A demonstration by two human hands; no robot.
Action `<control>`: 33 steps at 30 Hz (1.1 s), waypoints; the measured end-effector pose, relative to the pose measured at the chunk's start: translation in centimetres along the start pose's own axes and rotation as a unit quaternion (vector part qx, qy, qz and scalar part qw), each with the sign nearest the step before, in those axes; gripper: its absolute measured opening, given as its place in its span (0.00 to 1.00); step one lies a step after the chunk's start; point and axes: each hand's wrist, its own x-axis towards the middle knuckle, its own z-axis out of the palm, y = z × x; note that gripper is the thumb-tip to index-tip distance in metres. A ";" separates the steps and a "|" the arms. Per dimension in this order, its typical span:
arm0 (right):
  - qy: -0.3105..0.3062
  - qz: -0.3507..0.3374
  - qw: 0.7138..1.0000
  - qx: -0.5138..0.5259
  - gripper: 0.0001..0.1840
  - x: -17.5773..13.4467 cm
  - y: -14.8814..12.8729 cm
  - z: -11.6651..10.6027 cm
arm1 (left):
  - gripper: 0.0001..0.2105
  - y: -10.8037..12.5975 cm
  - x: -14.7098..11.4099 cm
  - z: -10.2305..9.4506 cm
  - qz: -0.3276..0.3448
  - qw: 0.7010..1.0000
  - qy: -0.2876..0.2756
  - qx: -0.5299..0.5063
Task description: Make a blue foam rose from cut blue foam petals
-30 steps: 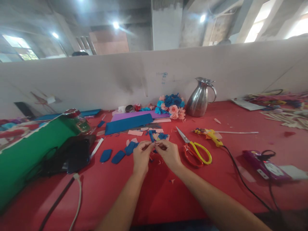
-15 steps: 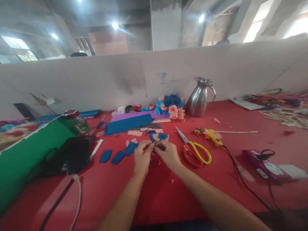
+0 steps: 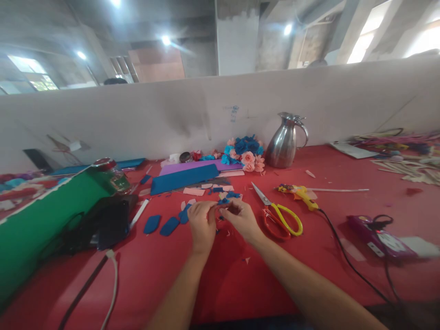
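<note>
My left hand (image 3: 202, 224) is closed, its fingertips pinched together over the table. Close against it, my right hand (image 3: 242, 221) pinches too. A small blue paper piece (image 3: 223, 201) shows at the fingertips; most of it is hidden by the fingers. Left of the hands lie cut blue paper petals (image 3: 169, 226) with rounded corners, and some pink paper scraps (image 3: 193, 191) lie behind them. Scissors (image 3: 280, 215) with one red and one yellow handle rest open just right of my right hand.
A yellow glue gun (image 3: 304, 198) with a black cord lies at the right, near a purple power strip (image 3: 381, 238). Behind are blue paper (image 3: 185, 178), paper flowers (image 3: 248, 153) and a steel jug (image 3: 282, 142). A green box (image 3: 51, 224) and a black phone (image 3: 112, 224) stand left.
The hands stay together while the left hand turns and its fingers shift upward. More blue paper now shows at the fingertips. The view has shifted slightly.
</note>
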 end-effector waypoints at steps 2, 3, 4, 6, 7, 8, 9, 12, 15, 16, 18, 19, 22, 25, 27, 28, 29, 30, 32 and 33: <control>0.006 0.018 0.999 0.033 0.08 0.1 -0.3 0.0 | 0.07 0.2 -0.1 0.0 0.014 1.000 -0.002 0.007; 0.012 0.029 0.999 0.044 0.09 0.1 -0.4 -0.1 | 0.07 0.3 -0.1 -0.1 0.021 1.000 -0.003 0.009; 0.018 0.039 0.998 0.050 0.09 0.2 -0.5 -0.1 | 0.07 0.4 -0.2 -0.1 0.026 1.000 -0.004 0.011; 0.028 0.054 0.997 0.056 0.10 0.2 -0.7 -0.2 | 0.07 0.6 -0.2 -0.1 0.030 0.999 -0.007 0.014; 0.031 0.059 0.996 0.058 0.11 0.2 -0.8 -0.2 | 0.07 0.7 -0.2 -0.1 0.028 0.999 -0.009 0.016; 0.032 0.062 0.996 0.060 0.11 0.2 -0.9 -0.2 | 0.06 0.7 -0.2 -0.1 0.024 1.000 -0.010 0.017; 0.032 0.064 0.996 0.062 0.12 0.2 -0.9 -0.2 | 0.06 0.8 -0.2 -0.1 0.020 1.000 -0.010 0.018; 0.037 0.068 0.995 0.061 0.12 0.2 -1.0 -0.2 | 0.05 0.9 -0.2 0.0 0.010 1.000 -0.014 0.019; 0.044 0.068 0.995 0.053 0.13 0.2 -1.0 -0.2 | 0.05 0.9 -0.2 0.0 -0.014 1.000 -0.020 0.010; 0.045 0.068 0.995 0.052 0.13 0.2 -0.9 -0.2 | 0.05 0.9 -0.2 0.0 -0.029 0.999 -0.025 0.000; 0.049 0.071 0.995 0.055 0.13 0.3 -0.8 -0.3 | 0.05 1.0 -0.1 0.0 -0.069 0.996 -0.041 -0.042; 0.051 0.073 0.994 0.057 0.13 0.3 -0.7 -0.3 | 0.05 1.0 -0.1 0.0 -0.097 0.991 -0.052 -0.076; 0.056 0.077 0.994 0.059 0.14 0.4 -0.7 -0.4 | 0.07 1.0 0.0 0.2 -0.205 0.950 -0.097 -0.216; 0.059 0.080 0.993 0.070 0.14 0.5 -0.9 -0.6 | 0.12 0.9 0.1 0.5 -0.285 0.882 -0.146 -0.346; 0.053 0.088 0.991 0.085 0.14 0.5 -1.0 -0.7 | 0.14 0.8 0.1 0.6 -0.315 0.854 -0.156 -0.383; 0.049 0.095 0.990 0.094 0.13 0.5 -1.0 -0.8 | 0.14 0.8 0.1 0.6 -0.326 0.847 -0.152 -0.391; 0.043 0.102 0.988 0.104 0.13 0.5 -0.9 -0.9 | 0.14 0.8 0.1 0.6 -0.337 0.842 -0.144 -0.397; 0.039 0.110 0.987 0.114 0.12 0.6 -0.9 -1.0 | 0.13 0.8 0.1 0.6 -0.347 0.835 -0.136 -0.404; 0.037 0.123 0.983 0.131 0.11 0.6 -0.7 -1.0 | 0.14 0.9 0.2 0.6 -0.367 0.821 -0.123 -0.420; 0.038 0.128 0.982 0.137 0.10 0.6 -0.7 -1.1 | 0.14 1.0 0.2 0.5 -0.376 0.814 -0.118 -0.427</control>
